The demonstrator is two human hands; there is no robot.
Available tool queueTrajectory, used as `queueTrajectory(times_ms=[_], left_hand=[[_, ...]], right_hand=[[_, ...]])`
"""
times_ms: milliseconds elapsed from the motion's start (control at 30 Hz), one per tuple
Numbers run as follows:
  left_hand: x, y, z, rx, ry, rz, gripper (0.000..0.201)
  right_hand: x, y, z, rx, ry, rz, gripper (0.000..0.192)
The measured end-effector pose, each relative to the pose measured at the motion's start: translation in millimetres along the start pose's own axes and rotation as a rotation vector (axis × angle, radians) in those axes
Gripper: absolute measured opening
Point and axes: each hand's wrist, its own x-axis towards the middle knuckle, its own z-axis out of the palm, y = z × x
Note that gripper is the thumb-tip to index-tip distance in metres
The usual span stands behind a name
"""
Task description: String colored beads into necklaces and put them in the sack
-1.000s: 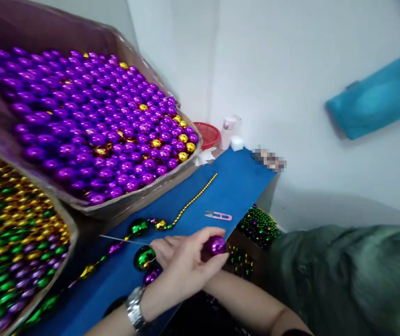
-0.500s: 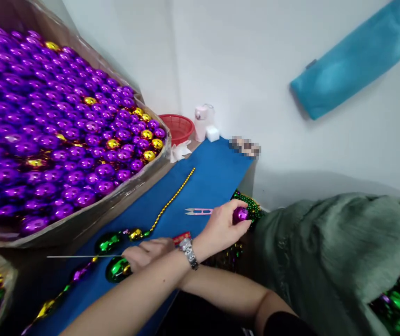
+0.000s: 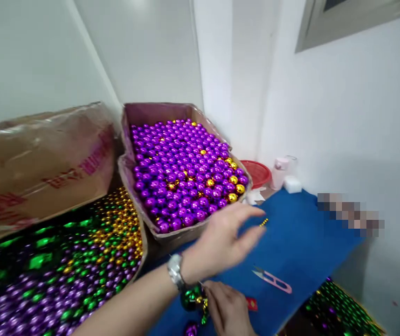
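Observation:
My left hand [image 3: 230,233], with a metal watch on its wrist, reaches over the table beside the box of purple balls. Its thumb and fingers are apart with nothing between them. Short gold beads [image 3: 263,222] show just past the fingertips. Lower down, my right hand [image 3: 230,305] is closed on a thin metal needle [image 3: 202,283], mostly hidden behind my left wrist. Touching or close by the right fingers are a shiny green ball [image 3: 190,298] and small gold beads [image 3: 203,303]. A purple ball [image 3: 190,328] lies below them. Pink-handled thread snips [image 3: 273,281] lie to the right.
The cardboard box [image 3: 186,232] of purple and gold balls stands behind the blue-covered table [image 3: 291,242]. Left of it, another box [image 3: 144,238] holds mixed beads. At the back are a red basket [image 3: 258,173], pink bottle [image 3: 279,172] and white block [image 3: 293,184]. Green bead strands [image 3: 347,303] hang lower right.
My view has swung left. My left hand has left the right side, where it held a purple ball, and now reaches toward the box with spread fingers. My right hand keeps its grip.

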Motion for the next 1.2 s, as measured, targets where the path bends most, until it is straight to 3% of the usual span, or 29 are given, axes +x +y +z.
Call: queueTrajectory(times_ms=[67, 133, 200, 300, 433, 567, 700, 733, 833, 900, 1000, 1200], left_hand=[[7, -32, -43.3, 0.255, 0.152, -0.098, 0.026], [10, -70, -79.9, 0.551, 0.148, -0.269, 0.028], [8, -106, -106.9, 0.749, 0.063, -0.409, 0.028], [-4, -144, -127.4, 0.821, 0.029, -0.508, 0.019], [-18, -164, -130.4, 0.788, 0.059, -0.573, 0.018], [-23, -154, -129.6, 0.621, 0.162, -0.582, 0.02], [-47, -118, -119.7, 0.326, 0.301, -0.544, 0.031], [-57, -108, -114.7, 0.159, 0.356, -0.535, 0.032], [-90, -79, -97.0, -0.691, 0.608, -0.538, 0.022], [-110, -66, -86.2, -1.018, 0.705, -0.568, 0.015], [-132, -59, -74.9, -1.199, 0.802, -0.62, 0.007], [-153, -59, -66.1, -1.266, 0.926, -0.675, 0.012]], right_hand=[[-3, 1, -2, 0.043, 0.007, 0.022, 0.024], [-8, 0, -2, 0.065, 0.014, 0.064, 0.03], [-10, 0, 1, 0.069, 0.036, 0.079, 0.033], [-9, -3, 5, 0.061, 0.093, 0.068, 0.036], [-3, -7, 2, 0.064, 0.078, 0.052, 0.037], [3, -13, -6, 0.108, 0.079, 0.073, 0.033], [7, -16, -12, 0.245, 0.04, 0.092, 0.024], [8, -17, -13, 0.275, 0.026, 0.085, 0.023], [11, -19, -16, 0.319, -0.001, 0.046, 0.022], [13, -22, -16, 0.32, -0.013, 0.021, 0.023], [14, -27, -15, 0.295, -0.034, -0.004, 0.024], [8, -33, -10, 0.23, -0.053, -0.056, 0.024]])
